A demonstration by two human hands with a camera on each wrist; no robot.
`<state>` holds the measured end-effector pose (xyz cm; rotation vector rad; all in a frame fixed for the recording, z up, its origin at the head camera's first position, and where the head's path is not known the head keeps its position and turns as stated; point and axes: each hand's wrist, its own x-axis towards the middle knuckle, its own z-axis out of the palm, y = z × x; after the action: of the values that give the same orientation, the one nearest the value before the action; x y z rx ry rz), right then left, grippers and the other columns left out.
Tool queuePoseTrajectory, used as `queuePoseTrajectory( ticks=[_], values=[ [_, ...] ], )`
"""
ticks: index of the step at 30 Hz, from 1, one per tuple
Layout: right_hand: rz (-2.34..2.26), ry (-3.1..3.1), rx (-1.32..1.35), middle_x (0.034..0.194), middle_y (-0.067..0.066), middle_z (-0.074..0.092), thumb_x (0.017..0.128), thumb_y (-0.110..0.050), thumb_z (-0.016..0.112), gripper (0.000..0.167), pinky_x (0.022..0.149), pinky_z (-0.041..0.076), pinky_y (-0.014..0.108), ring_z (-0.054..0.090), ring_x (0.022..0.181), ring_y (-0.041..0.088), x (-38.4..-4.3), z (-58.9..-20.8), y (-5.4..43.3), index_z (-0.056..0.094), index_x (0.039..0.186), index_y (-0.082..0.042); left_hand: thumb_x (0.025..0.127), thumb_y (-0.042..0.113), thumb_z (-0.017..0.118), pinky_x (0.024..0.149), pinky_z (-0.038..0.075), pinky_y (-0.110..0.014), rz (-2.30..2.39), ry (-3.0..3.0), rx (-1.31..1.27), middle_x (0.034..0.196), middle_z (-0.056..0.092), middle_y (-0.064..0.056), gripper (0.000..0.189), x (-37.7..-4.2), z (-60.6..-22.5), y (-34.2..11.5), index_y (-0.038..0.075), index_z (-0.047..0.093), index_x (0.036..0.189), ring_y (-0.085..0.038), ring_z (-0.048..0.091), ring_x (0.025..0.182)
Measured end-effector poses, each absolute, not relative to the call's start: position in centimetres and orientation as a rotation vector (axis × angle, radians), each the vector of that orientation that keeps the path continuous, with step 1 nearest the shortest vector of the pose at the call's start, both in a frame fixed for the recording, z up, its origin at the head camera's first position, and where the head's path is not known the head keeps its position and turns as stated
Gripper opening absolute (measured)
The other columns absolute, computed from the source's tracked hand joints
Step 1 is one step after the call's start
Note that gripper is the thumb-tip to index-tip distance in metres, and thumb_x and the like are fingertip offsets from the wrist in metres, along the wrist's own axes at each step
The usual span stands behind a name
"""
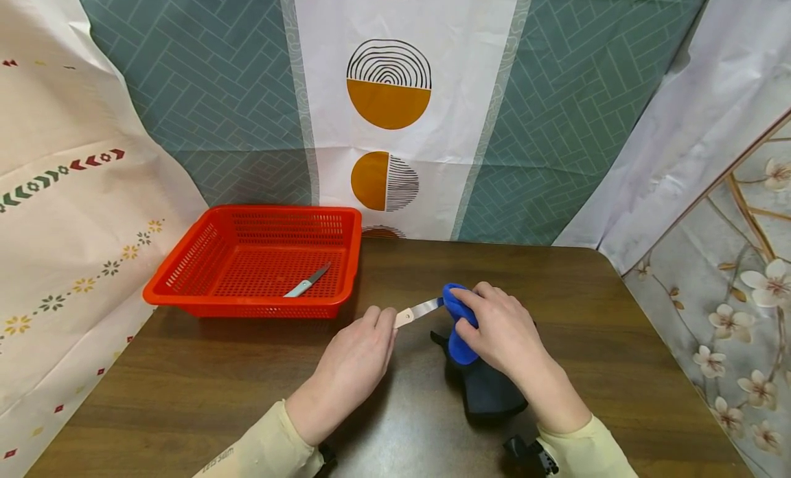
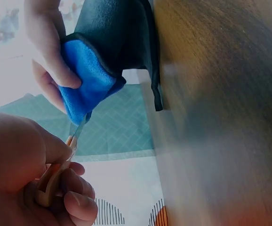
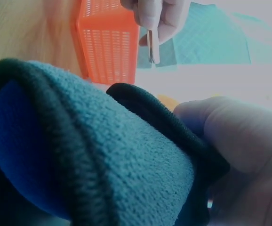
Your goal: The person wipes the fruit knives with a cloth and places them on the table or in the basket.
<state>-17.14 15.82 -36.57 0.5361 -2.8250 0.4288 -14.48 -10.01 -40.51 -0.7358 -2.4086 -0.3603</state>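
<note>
My left hand (image 1: 355, 351) grips the pale beige handle of a small knife (image 1: 405, 317), its blade pointing right toward the cloth. A two-sided cloth (image 1: 462, 351), bright blue on one face and dark on the other, is pinched in my right hand (image 1: 505, 327) between thumb and fingers. Folded blue cloth hides the end of the blade. The dark part of the cloth hangs below my right hand to the table. In the left wrist view the knife handle (image 2: 56, 176) lies between my thumb and curled fingers, and the blade meets the blue fold.
A red plastic basket (image 1: 247, 301) stands at the back left of the wooden table (image 1: 587, 306). Inside it lies another knife (image 1: 300, 288) with a light blue handle, its blade pointing to the back right. Patterned curtains (image 1: 235, 93) hang behind and beside the table.
</note>
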Motion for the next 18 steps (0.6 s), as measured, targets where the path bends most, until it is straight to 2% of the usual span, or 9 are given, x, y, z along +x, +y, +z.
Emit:
queuePoseTrajectory(
  ticks=[11,18],
  values=[
    [0.474,-2.828,0.465,0.114,0.010,0.069,0.097,-0.018,0.072,0.052,0.087,0.057,0.054,0.064,0.100,0.030,-16.8,-35.7,16.4,0.070,0.149,-0.012,0.099,0.008,0.080,0.047,0.046,-0.029,-0.354,-2.391,-0.732,0.079,0.047,-0.004,0.023,-14.5,-40.4,-10.1,0.003,0.058,0.103,-0.018,0.046,0.055],
    [0.463,-2.763,0.569,0.109,0.006,0.069,0.095,-0.016,0.072,0.048,0.086,0.056,0.050,0.064,0.095,0.026,-15.6,-35.3,15.0,0.074,0.143,-0.014,0.101,0.009,0.079,0.047,0.045,-0.028,-0.357,-2.413,-0.731,0.080,0.048,-0.004,0.022,-14.5,-40.5,-10.0,0.002,0.060,0.106,-0.017,0.048,0.056]
  ],
)
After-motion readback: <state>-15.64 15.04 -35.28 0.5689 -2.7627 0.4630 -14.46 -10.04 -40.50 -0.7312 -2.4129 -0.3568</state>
